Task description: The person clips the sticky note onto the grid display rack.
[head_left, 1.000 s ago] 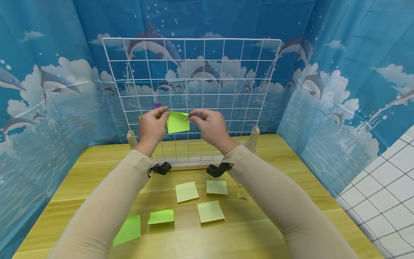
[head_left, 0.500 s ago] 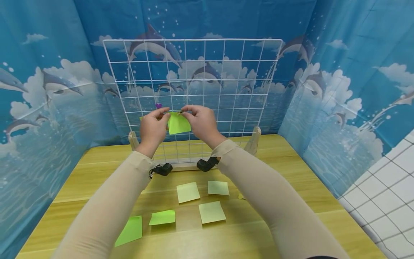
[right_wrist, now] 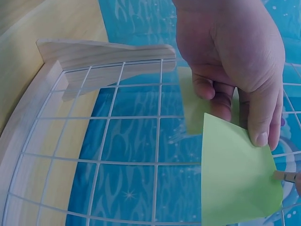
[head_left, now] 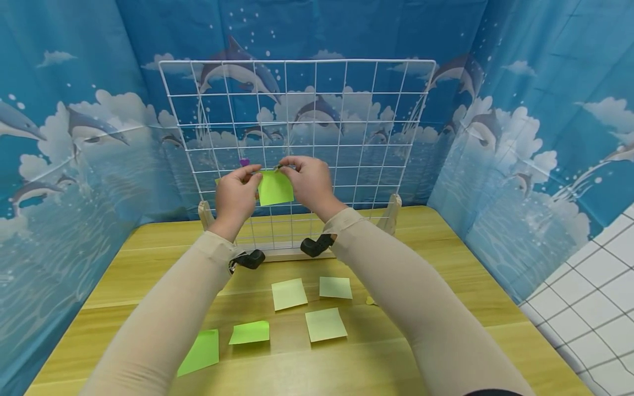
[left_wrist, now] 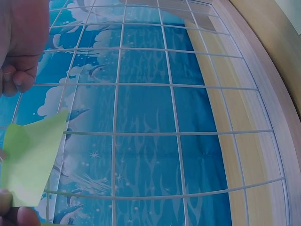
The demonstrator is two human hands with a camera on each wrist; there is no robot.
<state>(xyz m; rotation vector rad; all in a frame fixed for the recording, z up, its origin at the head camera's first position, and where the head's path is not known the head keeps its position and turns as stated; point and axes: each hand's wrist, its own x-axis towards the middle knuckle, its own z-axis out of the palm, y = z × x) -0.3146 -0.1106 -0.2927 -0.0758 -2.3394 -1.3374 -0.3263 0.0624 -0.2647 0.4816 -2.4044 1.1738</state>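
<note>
before a white wire grid (head_left: 297, 60), a bright green note (head_left: 275, 188) is held up between a person's left hand (head_left: 235, 196) and right hand (head_left: 314, 182).

the left hand's grip pinches the note's upper left corner; the right hand's grip is clamped on a small clip (right_wrist: 285, 176) at the top edge, right of that corner, the clip's long axis slanting down-left toward the paper. whether it bites the sheet cannot be told. loose notes (head_left: 326, 324) lie on the bench (head_left: 386, 357) below.
</note>
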